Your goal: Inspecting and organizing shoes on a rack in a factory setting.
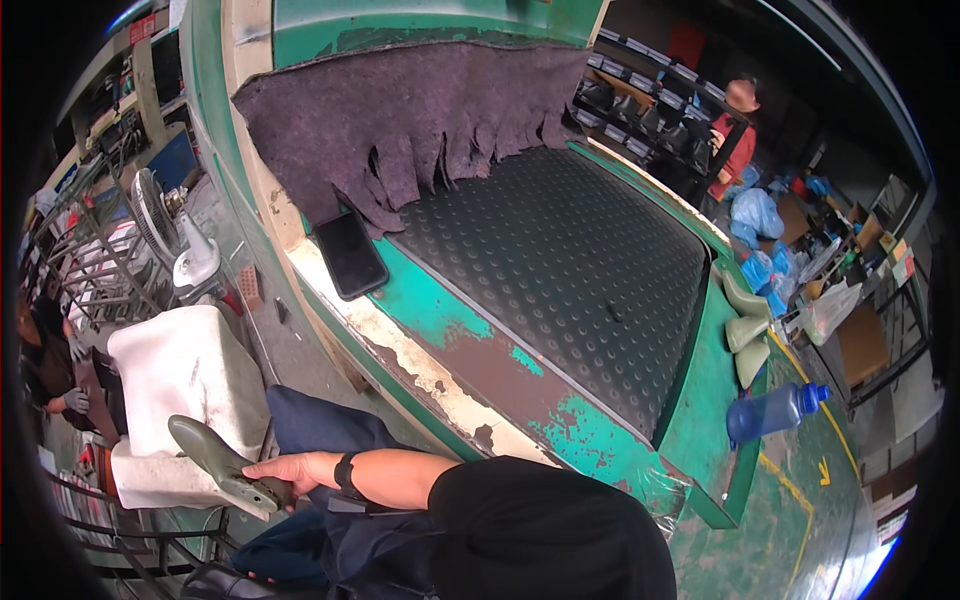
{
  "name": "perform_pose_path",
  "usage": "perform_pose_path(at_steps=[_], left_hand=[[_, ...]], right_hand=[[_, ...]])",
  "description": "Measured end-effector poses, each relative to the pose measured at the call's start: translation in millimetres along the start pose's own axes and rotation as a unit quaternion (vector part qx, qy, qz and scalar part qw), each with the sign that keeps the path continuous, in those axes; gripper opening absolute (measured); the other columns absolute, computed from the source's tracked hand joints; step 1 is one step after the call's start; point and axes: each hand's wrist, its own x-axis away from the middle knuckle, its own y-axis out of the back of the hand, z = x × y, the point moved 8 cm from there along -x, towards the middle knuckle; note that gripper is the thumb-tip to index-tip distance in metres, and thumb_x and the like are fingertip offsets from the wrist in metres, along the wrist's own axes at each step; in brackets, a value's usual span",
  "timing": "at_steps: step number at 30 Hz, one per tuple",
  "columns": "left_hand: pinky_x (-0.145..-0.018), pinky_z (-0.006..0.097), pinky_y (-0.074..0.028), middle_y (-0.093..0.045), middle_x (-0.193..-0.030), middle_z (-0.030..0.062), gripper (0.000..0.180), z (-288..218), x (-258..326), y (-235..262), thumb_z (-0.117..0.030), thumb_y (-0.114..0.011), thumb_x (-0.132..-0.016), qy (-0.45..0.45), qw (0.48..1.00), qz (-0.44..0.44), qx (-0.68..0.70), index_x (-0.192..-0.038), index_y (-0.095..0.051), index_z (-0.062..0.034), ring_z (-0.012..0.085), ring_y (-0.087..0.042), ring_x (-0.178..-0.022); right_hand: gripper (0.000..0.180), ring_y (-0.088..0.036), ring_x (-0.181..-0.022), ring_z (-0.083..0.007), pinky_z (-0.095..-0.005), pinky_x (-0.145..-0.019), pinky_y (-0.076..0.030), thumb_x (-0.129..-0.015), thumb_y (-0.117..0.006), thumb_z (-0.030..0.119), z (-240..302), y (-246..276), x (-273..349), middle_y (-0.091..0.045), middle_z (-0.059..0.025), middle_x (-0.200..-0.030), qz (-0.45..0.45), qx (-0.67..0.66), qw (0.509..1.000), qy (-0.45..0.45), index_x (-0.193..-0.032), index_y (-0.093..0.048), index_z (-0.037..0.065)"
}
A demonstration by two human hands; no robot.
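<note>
- At lower left of view, the right hand (280, 472) had its fingers wrapped around the back end of a green shoe last (208, 450). Toe pointed up and left; hand covered part of the back end.
- Last overlapped a white block (190, 365) in view; couldn't tell if they touched.
- Left hand (262, 577): only what looked like fingertips showed, near the lower edge. Grip couldn't be told. Dark item (215, 582) close by was cut off by the frame, kind unclear.
- Black sleeve (550, 530) blocked the bottom of the view and part of the green bench (450, 310), whose paint was worn to brown and cream along the near edge.
- Black studded mat (560, 270) lay on the bench; its far end ran under a ragged purple-brown hide (400, 110). Small dark speck on the mat, too small to identify.
- Phone (350, 255) lay on the bench edge by the hide, screen dark.
- More lasts (745, 335) sat bunched at the bench's right side, overlapping each other, with a blue bottle (775, 412) just beside them.
- Co-worker in gloves (75, 400) at far left was partly lost in the dark rim; work in those hands hard to make out.
- Person in red (735, 145) at upper right was half hidden behind a rack (650, 100); hands unclear.
</note>
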Motion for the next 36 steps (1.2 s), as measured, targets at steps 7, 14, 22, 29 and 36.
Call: perform_pose_path(at_steps=[7,14,22,29,36], left_hand=[[-0.112,0.053,-0.037,-0.021,-0.159,0.0266,0.080,-10.2,1.4,-3.2,-0.044,-0.043,-0.094,-0.020,0.999,-0.022,-0.020,-0.155,-0.017,-0.0006,0.0435,-0.037,-0.139],[-0.112,0.052,-0.037,-0.020,-0.159,0.0261,0.080,-31.2,37.7,23.9,-0.045,-0.042,-0.095,-0.073,0.992,-0.097,-0.034,-0.155,-0.016,-0.0006,0.0430,-0.038,-0.138],[-0.107,0.062,-0.040,-0.046,-0.144,0.0258,0.090,-48.2,99.8,29.7,-0.056,-0.056,-0.082,-0.096,0.991,-0.093,-0.014,-0.150,-0.033,-0.0006,0.0480,-0.043,-0.134],[-0.109,0.059,-0.040,-0.040,-0.148,0.0265,0.097,-50.7,107.2,26.3,-0.058,-0.065,-0.082,-0.115,0.989,-0.086,0.023,-0.153,-0.026,-0.0034,0.0448,-0.041,-0.136],[-0.109,0.056,-0.041,-0.037,-0.148,0.0314,0.112,-61.3,109.7,27.5,-0.075,-0.062,-0.077,-0.107,0.990,-0.085,0.021,-0.153,-0.024,-0.0011,0.0437,-0.046,-0.132]], right_hand=[[0.061,-0.062,-0.088,-0.0244,-0.0404,-0.057,-0.045,-0.080,-0.064,0.072,-0.6,0.2,5.7,-0.068,-0.0025,-0.103,-0.006,0.024,1.000,-0.006,-0.119,-0.064,0.025],[0.060,-0.067,-0.087,-0.0212,-0.0386,-0.052,-0.052,-0.083,-0.065,0.066,-1.4,5.2,8.9,-0.069,-0.0032,-0.107,-0.018,0.017,0.999,-0.034,-0.126,-0.060,0.024],[0.075,-0.069,-0.094,-0.0273,-0.0389,-0.062,-0.057,-0.088,-0.062,0.061,0.3,8.8,17.1,-0.067,-0.0157,-0.116,0.046,-0.015,0.998,-0.038,-0.136,-0.048,0.006],[0.078,-0.070,-0.093,-0.0254,-0.0358,-0.057,-0.060,-0.082,-0.067,0.065,2.2,-27.7,13.2,-0.066,-0.0155,-0.110,0.124,0.003,0.991,-0.047,-0.126,-0.056,0.002],[0.078,-0.070,-0.093,-0.0282,-0.0378,-0.055,-0.062,-0.083,-0.067,0.063,35.3,-77.4,-5.2,-0.066,-0.0185,-0.110,0.160,-0.019,0.987,-0.021,-0.128,-0.054,0.001]])
